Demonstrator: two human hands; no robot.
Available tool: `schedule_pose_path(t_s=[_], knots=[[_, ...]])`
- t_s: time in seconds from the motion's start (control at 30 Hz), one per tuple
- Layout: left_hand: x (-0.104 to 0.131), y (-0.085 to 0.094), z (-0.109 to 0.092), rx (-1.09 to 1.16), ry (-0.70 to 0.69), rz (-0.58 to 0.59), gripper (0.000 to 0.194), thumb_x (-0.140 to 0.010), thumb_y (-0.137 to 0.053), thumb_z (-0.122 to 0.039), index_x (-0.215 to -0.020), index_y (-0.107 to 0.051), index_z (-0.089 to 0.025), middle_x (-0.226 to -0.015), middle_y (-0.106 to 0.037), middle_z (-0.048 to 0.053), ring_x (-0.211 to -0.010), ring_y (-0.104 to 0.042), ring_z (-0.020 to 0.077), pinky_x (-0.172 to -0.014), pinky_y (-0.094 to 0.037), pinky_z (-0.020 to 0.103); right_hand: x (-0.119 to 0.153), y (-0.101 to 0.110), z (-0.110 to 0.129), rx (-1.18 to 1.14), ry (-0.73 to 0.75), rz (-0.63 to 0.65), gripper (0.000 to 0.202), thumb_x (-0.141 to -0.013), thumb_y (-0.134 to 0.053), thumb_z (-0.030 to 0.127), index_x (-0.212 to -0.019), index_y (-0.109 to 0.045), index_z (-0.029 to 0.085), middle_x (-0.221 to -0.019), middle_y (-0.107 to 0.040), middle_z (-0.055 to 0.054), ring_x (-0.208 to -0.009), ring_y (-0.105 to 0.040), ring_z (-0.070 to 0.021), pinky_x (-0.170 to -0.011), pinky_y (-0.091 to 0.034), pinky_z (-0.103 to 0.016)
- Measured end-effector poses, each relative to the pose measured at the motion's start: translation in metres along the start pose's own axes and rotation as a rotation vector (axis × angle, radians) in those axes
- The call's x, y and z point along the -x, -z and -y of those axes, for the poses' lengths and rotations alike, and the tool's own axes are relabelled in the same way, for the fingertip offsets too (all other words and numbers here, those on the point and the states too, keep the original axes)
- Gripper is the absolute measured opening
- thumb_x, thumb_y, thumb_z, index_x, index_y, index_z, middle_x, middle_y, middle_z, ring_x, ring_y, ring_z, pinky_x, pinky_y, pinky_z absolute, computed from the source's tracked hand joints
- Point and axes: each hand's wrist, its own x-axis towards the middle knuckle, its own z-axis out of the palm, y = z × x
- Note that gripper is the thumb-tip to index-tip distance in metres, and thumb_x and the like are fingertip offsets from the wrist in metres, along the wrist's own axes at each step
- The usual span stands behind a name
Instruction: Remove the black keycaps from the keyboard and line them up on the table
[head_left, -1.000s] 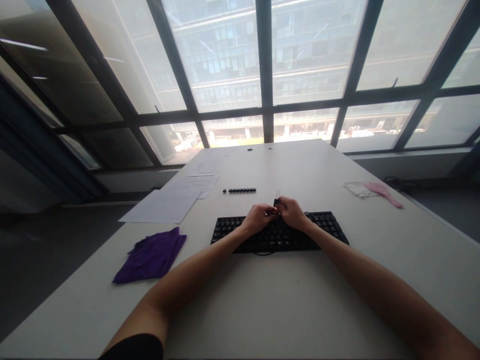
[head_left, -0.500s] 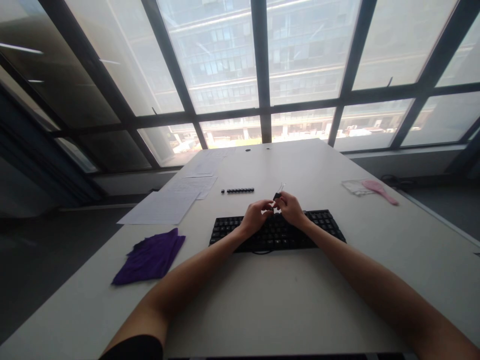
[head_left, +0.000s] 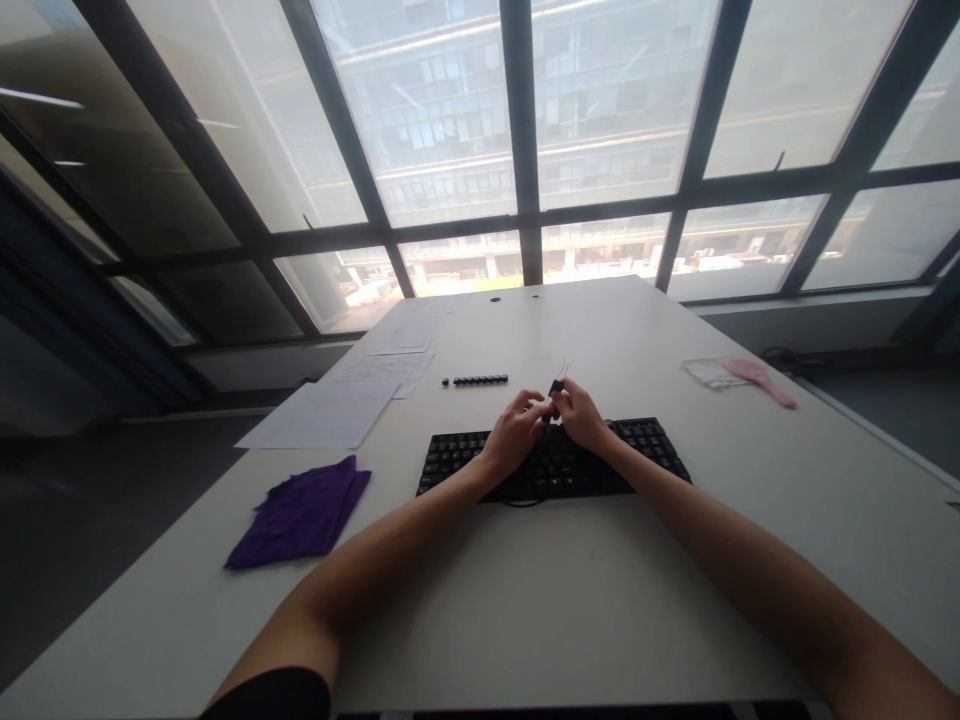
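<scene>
Both hands meet above the black keyboard (head_left: 559,470), which lies on the white table. My right hand (head_left: 581,412) is closed on a small black tool with thin wire prongs (head_left: 556,386) that point up and away. My left hand (head_left: 516,432) touches the near end of the tool, its thumb and fingers pinched on something small and dark that I cannot make out. Beyond the keyboard, to the left, several black keycaps (head_left: 481,380) stand in a row, with a single keycap (head_left: 445,382) at the left end.
A folded purple cloth (head_left: 300,512) lies on the white table (head_left: 480,610) at the left. Paper sheets (head_left: 322,410) spread behind it. At the right are a pink brush-like object (head_left: 757,380) and a clear plastic bag (head_left: 705,372). Large windows rise beyond the table.
The fingers of my left hand have closed in toward the tool and risen a little. The tool has tilted slightly in my right hand.
</scene>
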Motion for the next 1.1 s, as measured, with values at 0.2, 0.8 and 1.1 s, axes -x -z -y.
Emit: schedule_pose_path(t_s=[0.2, 0.8, 1.1], knots=[[-0.025, 0.017, 0.031, 0.000, 0.226, 0.006, 0.015, -0.079, -0.073, -0.015, -0.094, -0.075, -0.017, -0.083, -0.070, 0.003, -0.073, -0.063, 0.0149, -0.073, -0.052, 0.027, -0.002, -0.002, -0.003, 0.000, -0.053, -0.072, 0.015, -0.094, -0.044, 0.033, -0.084, -0.046, 0.022, -0.067, -0.065, 0.000, -0.060, -0.060, -0.0151, -0.060, -0.045, -0.027], [-0.086, -0.006, 0.120, -0.387, 0.442, 0.141, 0.014, -0.076, -0.075, -0.022, -0.089, -0.080, -0.023, -0.111, -0.065, 0.009, -0.111, -0.051, 0.0281, -0.101, -0.043, 0.038, -0.003, -0.006, -0.005, 0.018, -0.076, -0.034, 0.012, -0.092, -0.047, 0.027, -0.083, -0.052, 0.021, -0.070, -0.068, -0.001, -0.062, -0.061, -0.0151, -0.061, -0.044, -0.027], [-0.088, -0.010, 0.136, -0.384, 0.456, 0.126, 0.013, -0.077, -0.076, -0.024, -0.090, -0.080, -0.024, -0.110, -0.064, 0.008, -0.110, -0.050, 0.0272, -0.099, -0.042, 0.037, -0.002, -0.005, -0.004, 0.021, -0.088, -0.018, 0.012, -0.092, -0.047, 0.026, -0.082, -0.052, 0.021, -0.070, -0.068, -0.001, -0.062, -0.062, -0.0152, -0.061, -0.044, -0.027]])
